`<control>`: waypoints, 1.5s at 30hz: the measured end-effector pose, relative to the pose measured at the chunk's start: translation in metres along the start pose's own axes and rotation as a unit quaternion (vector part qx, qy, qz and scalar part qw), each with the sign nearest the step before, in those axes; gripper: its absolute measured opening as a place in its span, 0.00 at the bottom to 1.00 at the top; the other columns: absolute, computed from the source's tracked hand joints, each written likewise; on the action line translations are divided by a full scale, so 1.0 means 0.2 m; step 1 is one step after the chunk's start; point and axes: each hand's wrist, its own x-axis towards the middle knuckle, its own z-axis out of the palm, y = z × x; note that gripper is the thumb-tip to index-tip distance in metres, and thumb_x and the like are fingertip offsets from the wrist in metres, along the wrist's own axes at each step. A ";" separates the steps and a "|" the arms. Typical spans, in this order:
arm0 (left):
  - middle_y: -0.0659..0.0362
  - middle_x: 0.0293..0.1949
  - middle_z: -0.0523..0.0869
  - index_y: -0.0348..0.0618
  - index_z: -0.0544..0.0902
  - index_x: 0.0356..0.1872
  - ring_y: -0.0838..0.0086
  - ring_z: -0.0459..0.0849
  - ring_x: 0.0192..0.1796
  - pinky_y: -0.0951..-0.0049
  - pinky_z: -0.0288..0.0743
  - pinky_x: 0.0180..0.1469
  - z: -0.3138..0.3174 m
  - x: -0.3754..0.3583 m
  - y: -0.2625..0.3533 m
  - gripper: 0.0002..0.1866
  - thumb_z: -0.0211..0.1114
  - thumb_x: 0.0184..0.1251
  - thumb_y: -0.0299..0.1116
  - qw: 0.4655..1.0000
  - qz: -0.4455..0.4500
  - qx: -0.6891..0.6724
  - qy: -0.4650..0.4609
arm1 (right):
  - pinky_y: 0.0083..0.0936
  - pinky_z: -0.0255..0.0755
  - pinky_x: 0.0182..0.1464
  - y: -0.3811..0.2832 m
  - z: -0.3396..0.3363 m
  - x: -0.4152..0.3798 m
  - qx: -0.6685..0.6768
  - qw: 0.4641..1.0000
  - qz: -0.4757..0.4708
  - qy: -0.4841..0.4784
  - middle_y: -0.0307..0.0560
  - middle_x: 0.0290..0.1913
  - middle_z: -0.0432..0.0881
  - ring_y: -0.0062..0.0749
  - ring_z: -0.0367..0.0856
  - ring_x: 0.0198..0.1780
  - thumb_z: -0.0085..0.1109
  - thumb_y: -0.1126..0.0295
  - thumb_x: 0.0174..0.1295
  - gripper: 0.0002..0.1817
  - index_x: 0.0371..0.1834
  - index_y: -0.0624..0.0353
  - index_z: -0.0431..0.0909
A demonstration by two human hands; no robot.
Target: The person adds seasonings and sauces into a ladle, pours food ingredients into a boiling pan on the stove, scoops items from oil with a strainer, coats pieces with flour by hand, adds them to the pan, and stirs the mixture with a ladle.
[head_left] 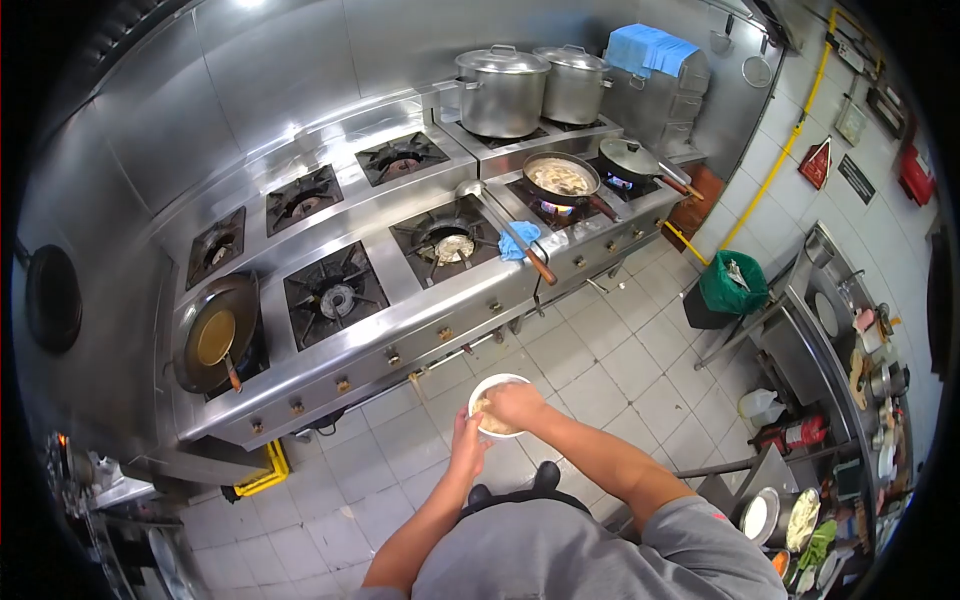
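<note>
In front of my body I hold a white bowl (502, 379) above the tiled floor. My left hand (466, 440) grips it from the left side, closed on the rim and wall. Pale beige food (492, 421) shows inside. My right hand (518, 403) reaches into the bowl from the right, its fingers curled down into the food. The fingertips are hidden, so what they pinch cannot be made out.
Ahead runs a steel stove (440, 320) with several burners. A pan of frying food (562, 178) and a lidded pan (630, 158) sit over lit flames. A ladle (510, 230) lies near a blue cloth (519, 240). A green-lined bin (732, 282) stands right.
</note>
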 end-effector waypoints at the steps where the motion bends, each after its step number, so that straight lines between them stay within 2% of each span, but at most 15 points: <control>1: 0.56 0.65 0.65 0.52 0.55 0.69 0.64 0.66 0.64 0.52 0.68 0.53 0.01 0.00 0.02 0.34 0.59 0.67 0.48 1.000 0.004 0.001 0.010 | 0.39 0.78 0.44 -0.02 -0.02 0.01 -0.016 1.000 0.014 -0.007 0.52 0.38 0.86 0.44 0.85 0.41 0.54 0.54 0.59 0.19 0.43 0.54 0.83; 2: 0.56 0.65 0.65 0.52 0.55 0.69 0.64 0.66 0.64 0.52 0.68 0.53 0.01 0.01 0.02 0.34 0.59 0.67 0.48 1.000 0.003 0.000 0.013 | 0.38 0.78 0.42 -0.03 -0.03 0.02 -0.031 0.999 0.027 -0.014 0.52 0.36 0.86 0.44 0.86 0.40 0.54 0.52 0.59 0.19 0.43 0.54 0.84; 3: 0.56 0.65 0.65 0.51 0.54 0.69 0.64 0.66 0.64 0.52 0.68 0.53 0.01 0.03 0.04 0.35 0.59 0.66 0.48 1.000 0.014 -0.001 0.012 | 0.40 0.76 0.50 -0.04 -0.03 0.04 -0.010 1.000 0.026 -0.008 0.50 0.46 0.84 0.45 0.82 0.48 0.56 0.53 0.57 0.20 0.46 0.53 0.82; 4: 0.56 0.66 0.65 0.51 0.54 0.70 0.64 0.66 0.64 0.52 0.68 0.53 0.01 0.05 0.05 0.36 0.59 0.66 0.48 1.000 0.025 -0.001 0.011 | 0.40 0.76 0.50 -0.04 -0.03 0.05 -0.008 1.000 0.024 -0.012 0.50 0.46 0.84 0.45 0.82 0.48 0.56 0.53 0.57 0.20 0.46 0.53 0.82; 7: 0.55 0.66 0.65 0.51 0.53 0.70 0.64 0.66 0.64 0.52 0.68 0.52 0.01 0.08 0.08 0.37 0.60 0.64 0.48 0.999 0.040 0.008 0.015 | 0.41 0.70 0.58 -0.03 0.02 0.09 0.088 0.985 -0.107 0.100 0.49 0.52 0.78 0.52 0.76 0.54 0.62 0.60 0.52 0.22 0.51 0.54 0.79; 8: 0.55 0.66 0.65 0.51 0.53 0.70 0.64 0.66 0.64 0.52 0.68 0.52 0.01 0.08 0.09 0.37 0.60 0.64 0.48 0.999 0.037 0.005 0.021 | 0.41 0.70 0.58 -0.02 0.02 0.08 0.090 0.986 -0.108 0.094 0.49 0.52 0.78 0.52 0.76 0.54 0.62 0.60 0.52 0.22 0.51 0.54 0.79; 10: 0.58 0.59 0.71 0.54 0.62 0.62 0.65 0.73 0.59 0.54 0.74 0.50 0.01 0.09 0.11 0.27 0.57 0.65 0.48 0.998 0.031 0.004 0.058 | 0.43 0.69 0.58 0.01 -0.03 0.13 0.068 0.986 -0.150 -0.008 0.47 0.54 0.77 0.52 0.75 0.56 0.62 0.55 0.53 0.23 0.51 0.50 0.80; 14: 0.58 0.60 0.71 0.55 0.61 0.63 0.65 0.74 0.58 0.53 0.75 0.49 0.07 0.05 0.15 0.28 0.58 0.64 0.47 0.999 0.027 -0.024 0.026 | 0.44 0.68 0.59 0.00 -0.10 0.12 0.029 0.985 -0.157 -0.073 0.47 0.53 0.78 0.52 0.74 0.56 0.62 0.57 0.52 0.22 0.51 0.49 0.80; 18: 0.59 0.60 0.71 0.56 0.60 0.66 0.66 0.74 0.58 0.53 0.74 0.49 0.06 0.03 0.15 0.30 0.58 0.64 0.47 0.998 0.027 -0.037 0.035 | 0.43 0.69 0.58 -0.01 -0.10 0.11 0.052 0.987 -0.132 -0.069 0.50 0.54 0.76 0.53 0.74 0.56 0.60 0.63 0.53 0.19 0.51 0.48 0.78; 20: 0.54 0.62 0.68 0.51 0.51 0.72 0.67 0.71 0.58 0.60 0.71 0.50 0.04 0.02 0.15 0.40 0.62 0.62 0.47 0.999 0.022 -0.039 0.013 | 0.42 0.70 0.57 -0.01 -0.09 0.13 0.054 0.986 -0.135 -0.075 0.50 0.53 0.77 0.52 0.76 0.55 0.59 0.64 0.54 0.19 0.51 0.48 0.78; 30: 0.54 0.62 0.68 0.51 0.50 0.73 0.67 0.70 0.60 0.57 0.68 0.54 0.05 0.01 0.15 0.41 0.61 0.64 0.47 0.999 0.043 -0.002 0.010 | 0.41 0.76 0.45 -0.01 -0.09 0.14 -0.027 0.998 -0.052 -0.023 0.50 0.39 0.85 0.46 0.84 0.41 0.50 0.57 0.62 0.14 0.42 0.46 0.83; 37: 0.54 0.62 0.67 0.52 0.49 0.73 0.66 0.69 0.61 0.56 0.68 0.54 0.05 0.02 0.15 0.40 0.60 0.65 0.47 0.999 0.047 -0.010 0.004 | 0.40 0.77 0.43 -0.06 -0.14 0.12 -0.036 0.997 -0.067 -0.017 0.48 0.38 0.86 0.44 0.85 0.40 0.47 0.56 0.63 0.15 0.39 0.46 0.85; 40: 0.53 0.62 0.67 0.52 0.49 0.73 0.65 0.69 0.61 0.55 0.68 0.54 0.02 0.04 0.13 0.40 0.60 0.65 0.46 0.999 0.051 -0.010 0.005 | 0.40 0.77 0.42 -0.07 -0.13 0.13 -0.059 0.996 -0.060 -0.032 0.48 0.36 0.86 0.44 0.85 0.40 0.48 0.58 0.63 0.14 0.40 0.50 0.82; 43: 0.53 0.61 0.66 0.51 0.49 0.73 0.64 0.69 0.61 0.53 0.68 0.55 0.02 0.04 0.14 0.40 0.60 0.65 0.46 0.998 0.056 -0.016 0.013 | 0.44 0.77 0.42 -0.04 -0.07 0.14 -0.047 0.998 -0.038 0.000 0.51 0.38 0.86 0.48 0.86 0.38 0.48 0.60 0.63 0.13 0.40 0.55 0.79; 45: 0.52 0.61 0.66 0.51 0.49 0.73 0.64 0.69 0.61 0.52 0.68 0.55 0.02 0.04 0.14 0.40 0.61 0.64 0.45 0.998 0.061 -0.020 0.019 | 0.42 0.77 0.44 -0.04 -0.06 0.14 -0.022 0.999 -0.022 0.026 0.51 0.41 0.83 0.48 0.85 0.42 0.49 0.64 0.62 0.11 0.44 0.55 0.75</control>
